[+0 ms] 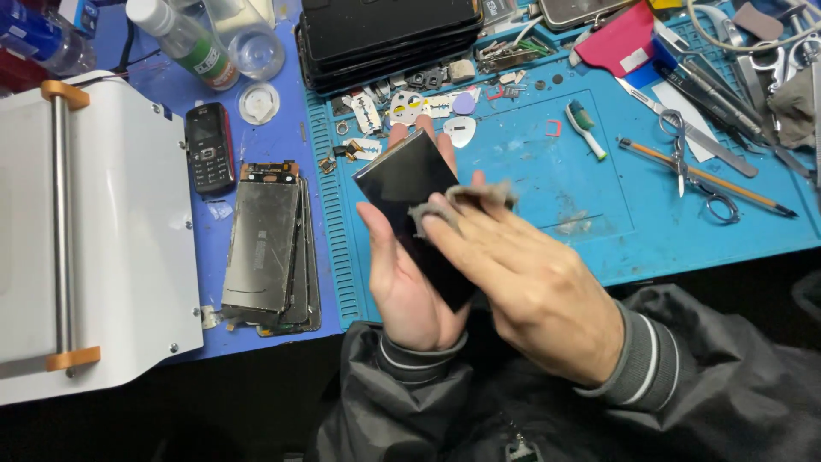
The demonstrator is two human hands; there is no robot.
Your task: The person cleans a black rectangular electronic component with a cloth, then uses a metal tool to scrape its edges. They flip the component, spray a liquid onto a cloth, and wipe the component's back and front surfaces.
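Observation:
My left hand (402, 282) cradles a black phone screen panel (402, 175) from below, its glossy face turned up and tilted over the blue work mat (530, 162). My right hand (522, 274) lies across the panel's lower half and presses a small grey cloth (466, 198) against the glass with its fingertips. The lower end of the panel is hidden under my right hand.
A stack of worn, cracked screen panels (267, 244) and a small black keypad phone (209, 147) lie left of the mat. A white machine with orange handles (94, 222) fills the far left. Scissors (697, 167), a toothbrush (586, 128), a pencil (710, 178), picks and bottles (192, 43) crowd the back.

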